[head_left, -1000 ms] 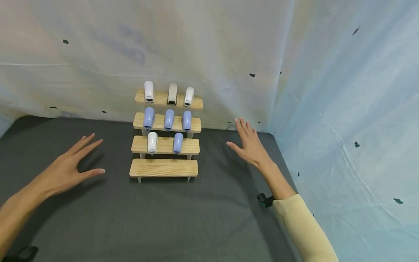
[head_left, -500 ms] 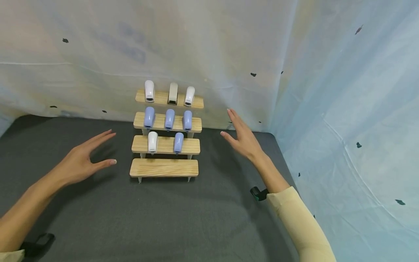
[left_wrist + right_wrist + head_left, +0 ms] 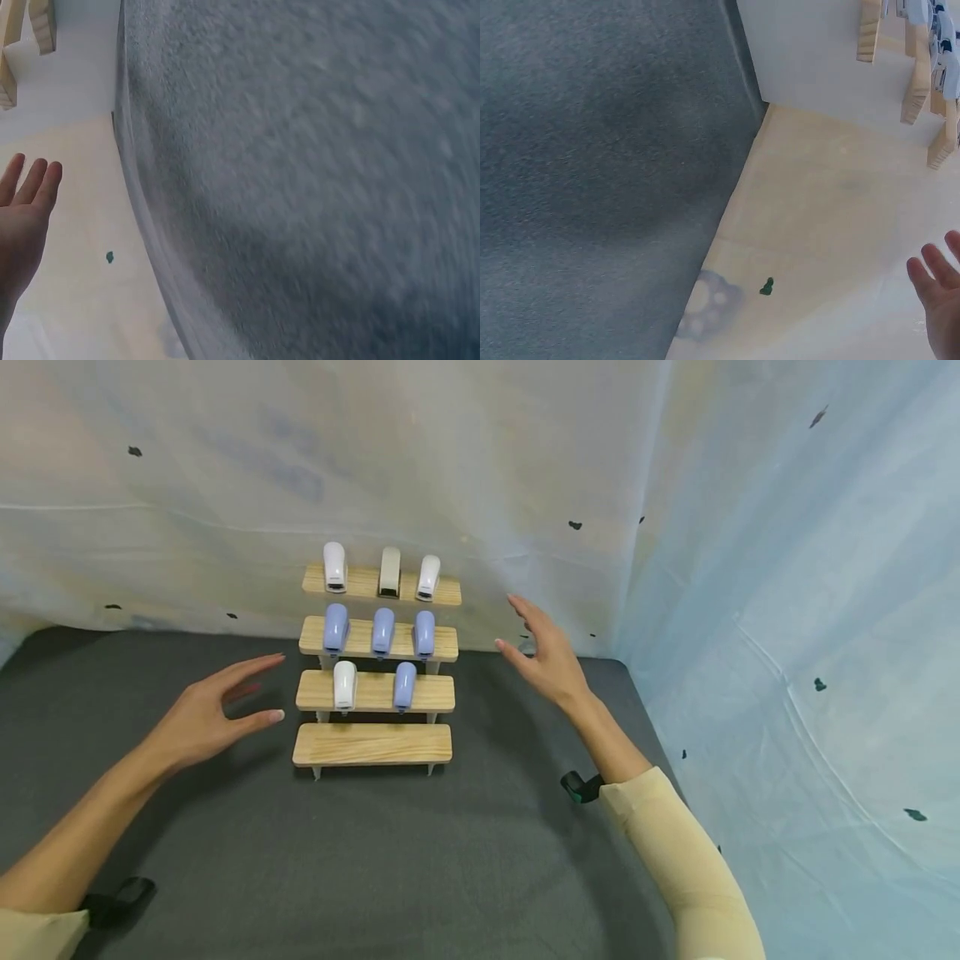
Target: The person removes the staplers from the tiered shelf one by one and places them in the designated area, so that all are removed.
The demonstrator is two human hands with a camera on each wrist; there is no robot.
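A stepped wooden stand (image 3: 372, 744) bears several small staplers. Its top tier holds a white stapler (image 3: 334, 567) on the left, a beige stapler (image 3: 390, 572) in the middle and another white one on the right. Three blue staplers (image 3: 383, 631) stand on the second tier. On the third sit a white stapler (image 3: 345, 684) and a blue stapler (image 3: 404, 685); the lowest board is bare. My left hand (image 3: 198, 720) hovers left of the stand, thumb apart from the fingers, holding nothing. Right of the stand, my right hand (image 3: 553, 667) is raised, also with nothing in it.
The stand is on a dark grey cloth-covered table (image 3: 360, 868). Pale sheeting (image 3: 480, 460) with dark spots hangs behind it, and bluish sheeting (image 3: 795, 635) runs along the right side. Black bands with camera mounts (image 3: 581, 787) are on both wrists.
My left hand has moved right, closer to the stand. The right hand has shifted left and slightly up toward it. The staplers stay in their places.
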